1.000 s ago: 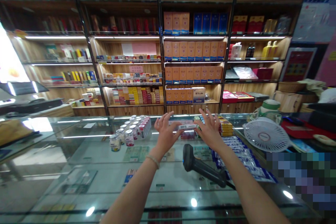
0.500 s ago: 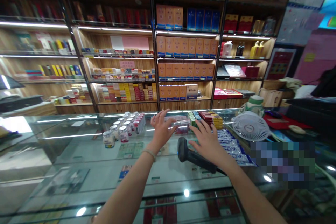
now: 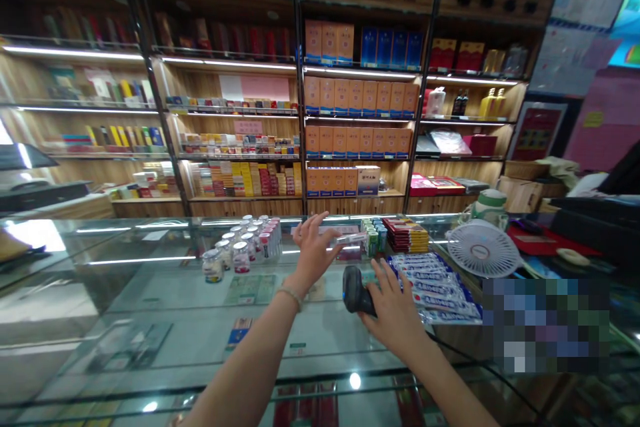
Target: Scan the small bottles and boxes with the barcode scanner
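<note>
Glass counter (image 3: 187, 297) | left hand (image 3: 316, 248) pinches small pack (image 3: 353, 239) | right hand (image 3: 399, 313) over scanner (image 3: 354, 290), grip unclear

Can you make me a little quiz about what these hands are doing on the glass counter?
1. True or false: the right hand is nearer the white fan than the black scanner.
2. What does the left hand hold? A) a phone; B) a slim, pale pack; C) a pen.
3. Fill in: in the picture, the lidded jars are to the ____ of the left hand.

Key: 1. False, it is at the scanner. 2. B. 3. left.
</note>
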A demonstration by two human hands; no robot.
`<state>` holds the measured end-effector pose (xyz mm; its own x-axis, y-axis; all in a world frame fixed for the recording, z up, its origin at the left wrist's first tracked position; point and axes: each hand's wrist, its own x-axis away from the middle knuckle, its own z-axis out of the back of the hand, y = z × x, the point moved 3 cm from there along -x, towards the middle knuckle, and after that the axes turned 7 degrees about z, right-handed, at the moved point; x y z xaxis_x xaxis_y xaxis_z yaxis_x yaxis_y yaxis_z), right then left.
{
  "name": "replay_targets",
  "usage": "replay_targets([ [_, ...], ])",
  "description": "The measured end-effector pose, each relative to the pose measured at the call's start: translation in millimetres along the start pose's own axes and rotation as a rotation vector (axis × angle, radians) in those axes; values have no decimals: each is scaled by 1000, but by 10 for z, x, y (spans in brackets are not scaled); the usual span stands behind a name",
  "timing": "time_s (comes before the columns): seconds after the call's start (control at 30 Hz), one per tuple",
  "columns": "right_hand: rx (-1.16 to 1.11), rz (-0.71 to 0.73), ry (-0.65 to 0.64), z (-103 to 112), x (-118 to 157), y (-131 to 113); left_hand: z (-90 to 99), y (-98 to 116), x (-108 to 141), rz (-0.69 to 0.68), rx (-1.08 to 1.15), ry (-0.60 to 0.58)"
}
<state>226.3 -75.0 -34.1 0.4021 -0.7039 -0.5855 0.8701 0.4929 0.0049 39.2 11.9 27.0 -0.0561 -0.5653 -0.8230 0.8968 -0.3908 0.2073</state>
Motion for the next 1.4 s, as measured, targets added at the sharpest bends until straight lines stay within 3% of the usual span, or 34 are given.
replay_targets([
  [0.2, -95, -29, 127, 177, 15, -4, 3, -7, 11, 18, -4, 7],
  [0.33, -265, -172, 20, 389, 26, 12, -5, -8, 17, 28, -15, 23],
  [0.5, -366, -259, 17, 577, 45, 23, -6, 4, 19, 1, -13, 17],
  [0.77, -192, -290, -29, 559, 60, 42, -15, 22, 12, 12, -10, 29],
  [0.93, -153, -245, 58, 577, 90, 65, 10, 40, 9, 12, 2, 22],
  [1.07, -93, -147, 42, 497, 67, 83, 13, 17, 4, 25, 10, 22],
  [1.2, 37, -29, 37, 254, 3, 94, -11, -14, 2, 26, 21, 25],
  [1.4, 100, 16, 15, -54, -76, 139, -21, -25, 7, 16, 21, 42],
])
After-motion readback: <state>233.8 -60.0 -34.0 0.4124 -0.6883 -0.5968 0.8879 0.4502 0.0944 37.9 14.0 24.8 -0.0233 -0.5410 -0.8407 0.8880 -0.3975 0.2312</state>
